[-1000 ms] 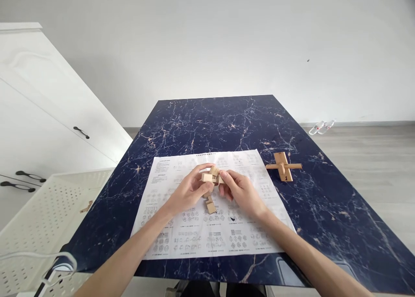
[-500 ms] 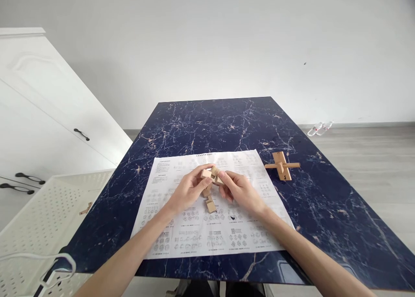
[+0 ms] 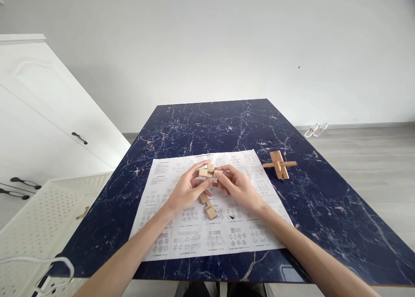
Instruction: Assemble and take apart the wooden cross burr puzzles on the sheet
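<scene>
Above a printed instruction sheet [image 3: 155,236], my left hand [image 3: 187,186] and my right hand [image 3: 236,184] hold a small cluster of interlocking wooden puzzle pieces [image 3: 210,171] between them. My left thumb and fingers pinch its left side, and my right thumb presses on the right end. The underside is hidden by my fingers. Just below, a notched wooden piece [image 3: 211,212] lies on the sheet, its upper end near my left fingers. To the right, past the sheet's edge, rests an assembled wooden cross puzzle [image 3: 279,164].
The sheet lies on a dark blue marble-patterned table [image 3: 207,124]. At the left are a white perforated basket [image 3: 74,202] with a small wooden item [image 3: 82,213] and a white cable [image 3: 66,262]. A white cabinet [image 3: 48,98] stands behind. Two plastic bottles [image 3: 317,129] are on the floor.
The cluster has turned in my hands and now lies more level, its gap facing me. My left fingers have shifted around it. The view has moved slightly.
</scene>
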Demonstrator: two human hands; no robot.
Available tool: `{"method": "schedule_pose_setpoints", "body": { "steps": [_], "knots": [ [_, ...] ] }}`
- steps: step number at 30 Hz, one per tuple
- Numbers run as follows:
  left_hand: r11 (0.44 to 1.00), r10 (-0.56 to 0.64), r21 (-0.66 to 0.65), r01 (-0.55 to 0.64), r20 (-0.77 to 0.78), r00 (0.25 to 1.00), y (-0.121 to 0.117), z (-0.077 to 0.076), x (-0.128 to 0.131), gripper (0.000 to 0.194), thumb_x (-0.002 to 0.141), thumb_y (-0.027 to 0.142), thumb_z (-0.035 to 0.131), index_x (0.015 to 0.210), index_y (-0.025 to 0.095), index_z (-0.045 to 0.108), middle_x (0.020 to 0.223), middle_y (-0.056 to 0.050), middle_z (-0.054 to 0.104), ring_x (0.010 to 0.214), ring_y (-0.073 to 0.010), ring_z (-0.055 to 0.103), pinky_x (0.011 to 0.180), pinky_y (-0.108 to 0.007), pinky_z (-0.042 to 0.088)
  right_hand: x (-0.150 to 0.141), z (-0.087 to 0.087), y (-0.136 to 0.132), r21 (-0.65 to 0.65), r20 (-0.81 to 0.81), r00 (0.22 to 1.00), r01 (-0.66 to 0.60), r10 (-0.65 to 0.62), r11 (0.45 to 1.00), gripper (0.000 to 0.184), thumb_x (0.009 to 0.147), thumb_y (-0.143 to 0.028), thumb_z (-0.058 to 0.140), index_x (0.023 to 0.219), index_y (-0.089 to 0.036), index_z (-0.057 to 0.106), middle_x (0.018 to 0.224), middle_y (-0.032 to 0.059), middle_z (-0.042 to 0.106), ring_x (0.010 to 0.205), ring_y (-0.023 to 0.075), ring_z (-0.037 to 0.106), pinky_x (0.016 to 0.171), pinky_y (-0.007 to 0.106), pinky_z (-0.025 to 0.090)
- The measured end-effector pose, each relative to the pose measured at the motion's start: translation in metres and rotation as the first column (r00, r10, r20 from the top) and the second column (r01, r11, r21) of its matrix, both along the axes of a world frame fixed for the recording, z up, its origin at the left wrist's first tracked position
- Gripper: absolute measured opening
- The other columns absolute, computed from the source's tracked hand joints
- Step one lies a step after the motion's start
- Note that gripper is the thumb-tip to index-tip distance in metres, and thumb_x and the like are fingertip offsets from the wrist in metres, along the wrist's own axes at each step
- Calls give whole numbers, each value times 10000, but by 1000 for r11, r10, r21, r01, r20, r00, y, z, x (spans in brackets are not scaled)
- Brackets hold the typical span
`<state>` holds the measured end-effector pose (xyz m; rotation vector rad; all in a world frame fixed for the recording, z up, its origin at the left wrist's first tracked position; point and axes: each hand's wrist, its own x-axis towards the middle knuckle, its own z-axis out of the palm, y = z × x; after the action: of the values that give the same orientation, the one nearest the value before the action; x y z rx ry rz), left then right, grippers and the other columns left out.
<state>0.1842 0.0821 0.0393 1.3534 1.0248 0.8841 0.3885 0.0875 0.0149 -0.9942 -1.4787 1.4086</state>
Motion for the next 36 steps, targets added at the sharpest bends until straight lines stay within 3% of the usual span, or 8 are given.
{"method": "schedule_pose_setpoints", "body": {
  "steps": [4,10,18,22,28,36],
  "knots": [
    [1000,5,3,-5,-20,1000,2,-1,-1,648,976,407,783,1550,260,520,1334,-118,715,995,-236,792,777,-341,709,0,-3,-2,85,46,998,29,-33,996,432,1021,-596,631,1239,-224,615,841,19,699,729,192,633,674,326,484],
    [1000,-18,-10,18,-34,999,1,0,0,628,965,432,796,1513,267,536,1315,-121,714,952,-224,797,747,-324,706,1,-4,-2,164,155,983,73,-99,984,352,1068,-569,560,1091,-227,640,755,-9,607,639,171,544,595,317,404],
    [997,-79,19,80,-19,997,0,-5,-5,588,985,429,776,1490,271,518,1326,-141,724,855,-225,823,667,-313,693,3,-2,-2,160,213,968,96,-130,982,430,1052,-634,556,984,-219,643,683,-18,582,617,161,487,583,320,358],
    [993,-116,37,115,10,993,1,-5,-5,537,1000,399,759,1460,268,514,1336,-146,726,941,-254,822,627,-278,668,3,0,-3,161,193,976,72,-103,984,468,1049,-663,543,991,-211,649,674,-19,582,608,154,474,584,319,360],
    [984,-177,44,175,45,983,1,0,-4,470,1001,377,750,1401,276,525,1553,-155,591,1035,-254,803,539,-196,593,5,0,-2,139,190,979,47,-73,989,508,1028,-708,535,912,-219,612,662,-25,528,599,151,423,572,319,319],
    [981,-185,63,184,16,983,0,-2,-3,458,1015,379,730,1403,272,510,1547,-154,596,1042,-243,798,493,-157,511,7,-3,-1,109,184,981,46,-65,993,531,1002,-733,557,886,-219,624,675,-21,524,582,147,395,549,315,290]
  ]
}}
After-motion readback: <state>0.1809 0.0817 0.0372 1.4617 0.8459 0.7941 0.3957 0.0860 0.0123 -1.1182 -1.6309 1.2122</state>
